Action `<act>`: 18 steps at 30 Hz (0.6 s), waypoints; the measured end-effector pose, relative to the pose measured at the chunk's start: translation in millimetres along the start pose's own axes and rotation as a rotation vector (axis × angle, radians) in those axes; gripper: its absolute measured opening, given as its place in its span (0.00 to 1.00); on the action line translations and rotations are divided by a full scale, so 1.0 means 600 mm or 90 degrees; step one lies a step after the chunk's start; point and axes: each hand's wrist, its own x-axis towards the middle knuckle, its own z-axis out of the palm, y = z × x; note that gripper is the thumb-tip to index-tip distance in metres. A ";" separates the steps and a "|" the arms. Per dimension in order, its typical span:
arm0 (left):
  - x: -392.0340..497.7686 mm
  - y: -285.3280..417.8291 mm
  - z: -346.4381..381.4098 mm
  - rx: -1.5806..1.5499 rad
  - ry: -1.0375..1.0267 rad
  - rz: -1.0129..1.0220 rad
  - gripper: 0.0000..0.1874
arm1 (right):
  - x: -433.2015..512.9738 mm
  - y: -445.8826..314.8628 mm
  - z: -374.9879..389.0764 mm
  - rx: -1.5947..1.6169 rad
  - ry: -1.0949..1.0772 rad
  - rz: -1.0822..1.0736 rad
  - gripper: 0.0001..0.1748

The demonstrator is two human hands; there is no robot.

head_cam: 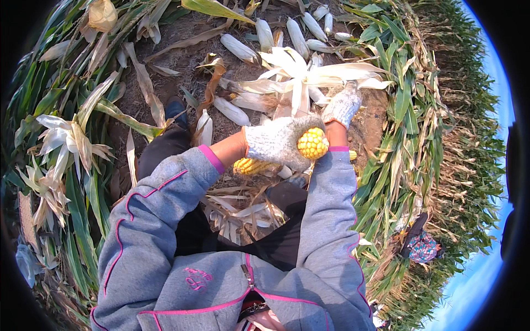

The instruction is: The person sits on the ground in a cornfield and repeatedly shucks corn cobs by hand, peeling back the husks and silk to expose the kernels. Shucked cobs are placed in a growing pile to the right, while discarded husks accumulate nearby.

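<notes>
My left hand (283, 138), in a pale knitted work glove, is closed round an ear of corn (313, 143) whose yellow kernels face me. Just beyond it, my right hand (343, 104), gloved alike, reaches forward beside a spread of peeled-back corn husk (304, 78); its fingers are partly hidden, and I cannot tell if they grip the husk. Under my left wrist lies another bare yellow ear (253, 166). Past my hands, several ears in pale husk (239, 49) are scattered on the soil.
Cut corn stalks with leaves (408, 107) are heaped on my right, more (78, 194) on my left. Standing corn (468, 136) rises beyond the right heap. Another person (421, 247) is low among the stalks at the lower right. Loose husks (248, 211) lie between my legs.
</notes>
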 end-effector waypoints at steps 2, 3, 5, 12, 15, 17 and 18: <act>-0.023 0.012 0.031 -0.099 -0.197 0.085 0.36 | 0.039 0.007 -0.020 0.010 0.138 0.032 0.14; -0.030 0.015 0.042 -0.143 -0.241 0.056 0.39 | 0.049 0.005 -0.032 0.001 0.151 0.057 0.15; -0.036 0.014 0.051 -0.208 -0.258 -0.043 0.42 | 0.054 -0.006 -0.032 -0.072 0.109 0.109 0.19; -0.009 -0.009 0.029 0.062 -0.111 -0.082 0.42 | -0.095 -0.136 0.238 -0.151 -0.368 -0.149 0.16; 0.001 -0.030 0.023 0.097 -0.081 -0.037 0.39 | -0.181 -0.205 0.278 -0.064 -0.882 -0.209 0.22; 0.006 -0.048 0.016 0.080 -0.002 -0.071 0.39 | -0.200 -0.223 0.261 -0.102 -0.918 -0.296 0.23; 0.009 -0.056 0.011 0.129 0.047 -0.071 0.39 | -0.196 -0.220 0.243 -0.106 -0.811 -0.273 0.23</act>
